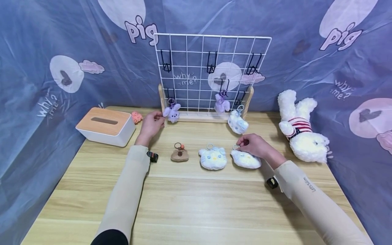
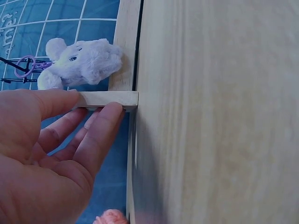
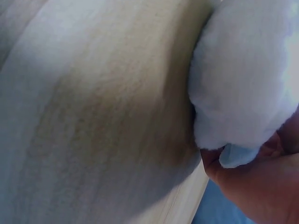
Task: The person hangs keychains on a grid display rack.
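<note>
My left hand [image 1: 151, 126] pinches the wooden end piece [image 2: 112, 99] of the white wire grid rack [image 1: 187, 68], thumb on one side and fingers on the other. Beside it, a purple plush keychain [image 1: 173, 113] hangs from a black hook. At the table's right, my right hand [image 1: 256, 147] pinches a white cat plush keychain [image 1: 245, 161] at its top edge, near its ring and light blue bow [image 3: 239, 156]. To its left lie another white cat plush [image 1: 213, 158] and a brown plush keychain [image 1: 179, 155].
Another purple plush [image 1: 222, 103] and a white plush with blue [image 1: 238, 123] hang at the rack's right part. A tissue box [image 1: 104, 126] and an orange fuzzy item [image 1: 136, 117] stand left. A large white plush toy [image 1: 301, 127] lies at the right edge.
</note>
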The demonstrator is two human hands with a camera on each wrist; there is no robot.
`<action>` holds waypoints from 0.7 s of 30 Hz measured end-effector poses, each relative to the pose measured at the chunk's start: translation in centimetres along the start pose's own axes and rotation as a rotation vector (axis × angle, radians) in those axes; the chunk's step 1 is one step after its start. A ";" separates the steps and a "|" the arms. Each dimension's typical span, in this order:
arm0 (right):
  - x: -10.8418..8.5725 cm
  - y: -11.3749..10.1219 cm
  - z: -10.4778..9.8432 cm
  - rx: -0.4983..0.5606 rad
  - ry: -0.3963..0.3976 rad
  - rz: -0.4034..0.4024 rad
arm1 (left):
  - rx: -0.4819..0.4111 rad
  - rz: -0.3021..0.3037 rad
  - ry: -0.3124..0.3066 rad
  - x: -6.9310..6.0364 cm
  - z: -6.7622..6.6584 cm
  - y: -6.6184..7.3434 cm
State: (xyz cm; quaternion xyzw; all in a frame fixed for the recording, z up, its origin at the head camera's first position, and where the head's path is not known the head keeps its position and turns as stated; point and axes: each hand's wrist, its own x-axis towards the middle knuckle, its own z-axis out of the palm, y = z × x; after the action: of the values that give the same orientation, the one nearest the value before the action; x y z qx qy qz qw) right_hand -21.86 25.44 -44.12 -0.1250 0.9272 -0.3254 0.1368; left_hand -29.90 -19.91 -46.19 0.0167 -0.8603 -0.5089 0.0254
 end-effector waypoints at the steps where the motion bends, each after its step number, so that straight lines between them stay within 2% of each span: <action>1: 0.0 0.0 0.0 0.003 -0.001 -0.001 | -0.001 -0.001 0.000 0.0 0.0 0.0; 8: 0.1 0.0 0.0 -0.001 -0.013 -0.021 | -0.008 -0.005 0.001 -0.1 -0.1 0.1; 21: 0.1 0.0 0.1 0.036 -0.021 0.013 | 0.013 -0.008 -0.002 -0.1 -0.1 0.2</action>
State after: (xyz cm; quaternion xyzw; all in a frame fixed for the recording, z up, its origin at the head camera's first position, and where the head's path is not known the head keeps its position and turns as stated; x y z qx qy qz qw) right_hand -21.92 25.38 -44.18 -0.1200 0.9205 -0.3399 0.1508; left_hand -29.75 -19.91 -46.00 0.0197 -0.8636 -0.5033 0.0226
